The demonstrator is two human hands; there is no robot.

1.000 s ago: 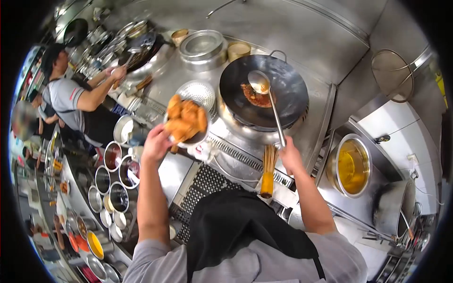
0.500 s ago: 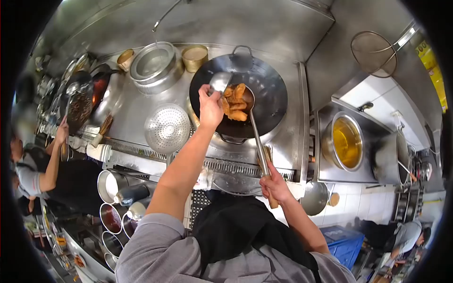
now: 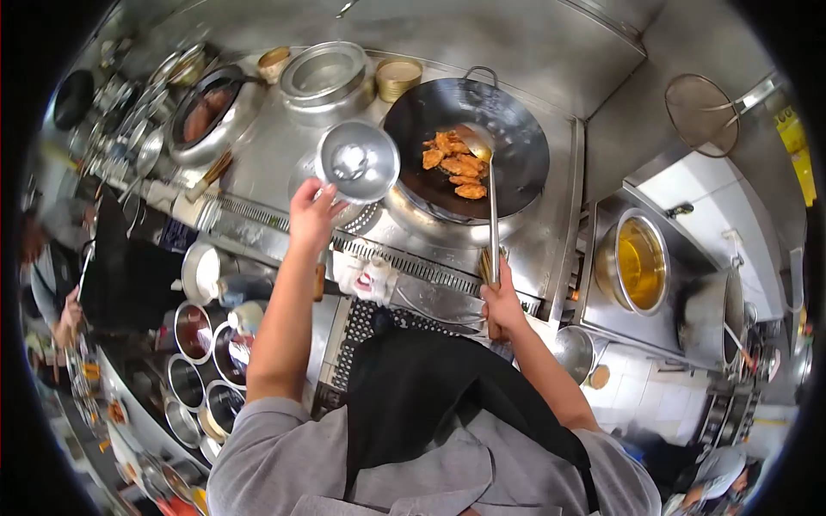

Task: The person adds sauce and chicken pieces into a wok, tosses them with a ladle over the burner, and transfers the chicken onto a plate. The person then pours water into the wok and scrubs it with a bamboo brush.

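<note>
My left hand [image 3: 313, 215] grips the rim of a shiny metal bowl [image 3: 351, 185], held up left of the wok with nothing but reflections in it. Browned fried pieces [image 3: 460, 166] lie in the black wok [image 3: 525, 163]; they look like chicken, though I cannot be sure. Wrapped around a long handle is my right hand [image 3: 502, 303], closed on a ladle [image 3: 493, 215] whose cup rests in the wok against the pieces. Below the bowl, a perforated strainer [image 3: 361, 219] is partly hidden on the steel stove.
A lidded-looking steel pot [image 3: 325, 86] and a gold tin [image 3: 398, 79] stand behind. To the right, a bowl of yellow oil [image 3: 641, 262] sits beside a tall pot [image 3: 710, 318]. A mesh skimmer [image 3: 701, 112] hangs upper right. Sauce containers [image 3: 194, 331] line the left; a co-worker's hand [image 3: 69, 314] is beyond.
My left hand has drawn the bowl away from the wok to the left. The fried pieces, formerly heaped by the ladle, now lie spread in the wok. The view has shifted.
</note>
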